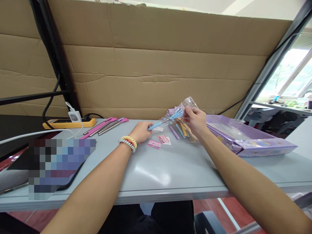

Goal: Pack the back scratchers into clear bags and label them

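My left hand (140,131) is closed around the blue handle of a back scratcher (158,124), whose metal shaft ends in a small blue hand-shaped head. That head points right, close to the fingers of my right hand (195,119). Pinched in my right hand is a clear plastic bag (190,101), which spreads behind and around the scratcher's head. Below it lie several wrapped scratchers with purple, blue and yellow handles (182,129). Two small pink cards (154,144) rest on the table between my hands.
Several pink back scratchers (104,126) lie at the left, near a yellow power strip (70,123) with a white charger. A blurred-out flat device (63,165) is at the front left. The open purple box (265,147) stands right; a cardboard wall (158,61) closes the back.
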